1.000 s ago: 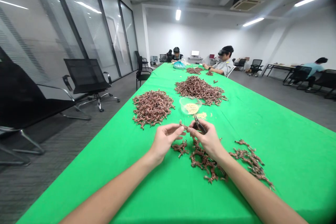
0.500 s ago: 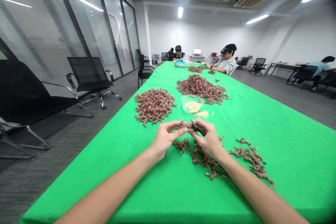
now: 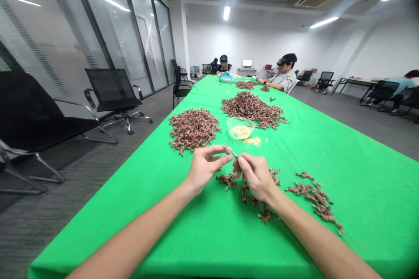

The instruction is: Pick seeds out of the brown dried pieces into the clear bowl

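Note:
My left hand (image 3: 202,169) pinches a small brown piece (image 3: 228,150), knobbly like a little figurine, between thumb and fingertips. My right hand (image 3: 257,179) is closed around a slim metal tool that looks like nippers (image 3: 233,154); its tip points at the piece, and most of its body is hidden in my fingers. Whether the tip touches the piece I cannot tell. Under and beside my right hand lie several loose brown pieces (image 3: 266,214), with a little cluster (image 3: 227,180) between my hands.
Beyond my hands stands a clear plastic bowl (image 3: 231,129) of pale bits, some spilled beside it (image 3: 255,141). Brown piles lie left (image 3: 194,128) and behind (image 3: 252,109); a loose row (image 3: 314,198) lies right. Two people sit farther along the green-covered table (image 3: 157,226). Office chairs (image 3: 109,91) stand left.
My hands have drawn slightly apart. My right hand has turned, so the nippers' dark handle is now covered and the shiny tip shows beside the piece.

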### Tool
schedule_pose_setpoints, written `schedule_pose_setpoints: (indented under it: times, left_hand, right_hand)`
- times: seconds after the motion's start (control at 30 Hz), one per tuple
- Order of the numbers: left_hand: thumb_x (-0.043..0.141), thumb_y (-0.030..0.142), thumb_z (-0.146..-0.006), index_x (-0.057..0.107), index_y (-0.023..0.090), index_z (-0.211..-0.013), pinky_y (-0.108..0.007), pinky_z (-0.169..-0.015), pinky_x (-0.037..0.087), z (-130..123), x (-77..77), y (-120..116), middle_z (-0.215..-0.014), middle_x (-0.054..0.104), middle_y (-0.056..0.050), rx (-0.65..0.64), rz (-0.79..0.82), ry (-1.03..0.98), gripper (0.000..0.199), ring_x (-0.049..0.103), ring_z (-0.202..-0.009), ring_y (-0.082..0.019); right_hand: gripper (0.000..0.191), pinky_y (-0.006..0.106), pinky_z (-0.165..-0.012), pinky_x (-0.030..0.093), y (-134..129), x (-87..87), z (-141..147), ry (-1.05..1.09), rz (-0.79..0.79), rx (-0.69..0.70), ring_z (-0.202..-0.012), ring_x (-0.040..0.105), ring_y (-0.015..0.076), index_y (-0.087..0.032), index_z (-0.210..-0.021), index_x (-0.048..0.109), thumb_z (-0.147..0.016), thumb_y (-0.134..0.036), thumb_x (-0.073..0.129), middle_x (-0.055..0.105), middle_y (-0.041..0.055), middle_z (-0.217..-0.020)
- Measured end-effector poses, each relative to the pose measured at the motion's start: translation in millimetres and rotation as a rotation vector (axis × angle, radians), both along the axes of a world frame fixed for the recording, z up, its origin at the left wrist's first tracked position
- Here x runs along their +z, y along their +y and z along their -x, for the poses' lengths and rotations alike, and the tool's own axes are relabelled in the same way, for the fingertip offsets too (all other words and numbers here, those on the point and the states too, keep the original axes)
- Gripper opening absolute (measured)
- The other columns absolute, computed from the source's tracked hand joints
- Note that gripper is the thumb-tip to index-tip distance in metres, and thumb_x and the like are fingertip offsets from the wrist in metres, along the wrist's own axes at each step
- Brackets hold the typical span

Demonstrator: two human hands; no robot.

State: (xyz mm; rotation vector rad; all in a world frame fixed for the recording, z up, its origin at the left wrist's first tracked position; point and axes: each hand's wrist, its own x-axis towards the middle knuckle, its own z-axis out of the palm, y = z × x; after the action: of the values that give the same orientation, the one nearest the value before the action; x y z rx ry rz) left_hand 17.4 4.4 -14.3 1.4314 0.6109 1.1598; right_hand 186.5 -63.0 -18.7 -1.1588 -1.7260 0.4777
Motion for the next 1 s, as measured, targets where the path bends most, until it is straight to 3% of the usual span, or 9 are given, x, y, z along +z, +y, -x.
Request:
schedule_pose_setpoints:
  times: [0.1,0.8,1.0]
  left_hand:
    - [0.083,0.026,-0.070,0.075,0.017,-0.091,-0.026,-0.071,0.055,-0.6,-1.2,0.7,-0.100,0.073,-0.008,0.006,-0.015,-0.011,0.025,0.067,-0.092,-0.022]
    - [0.084,0.030,-0.068,0.077,0.016,-0.089,-0.024,-0.060,0.053,0.0,4.6,-3.3,-0.098,0.074,-0.009,0.005,0.020,0.020,0.026,0.067,-0.086,-0.022]
    - [0.083,0.033,-0.070,0.077,0.016,-0.091,-0.025,-0.059,0.052,0.5,3.7,-3.1,-0.093,0.075,-0.009,-0.002,0.051,0.049,0.028,0.067,-0.076,-0.020]
  right_hand:
    - [0.042,0.026,-0.058,0.036,0.0,0.3,0.9,-0.034,-0.008,-0.008,-0.056,0.052,0.0127,-0.016,-0.078,0.059,-0.103,-0.039,0.036,0.059,0.0009,-0.064]
    - [0.044,0.026,-0.052,0.029,1.7,1.6,4.5,-0.111,-0.025,-0.081,-0.047,0.040,0.0111,-0.018,-0.068,0.052,-0.102,-0.039,0.035,0.046,-0.0017,-0.054]
    - [0.040,0.026,-0.053,0.029,3.0,-1.8,2.7,-0.171,-0.050,-0.108,-0.048,0.040,0.0113,-0.018,-0.071,0.052,-0.102,-0.037,0.035,0.045,-0.0017,-0.055]
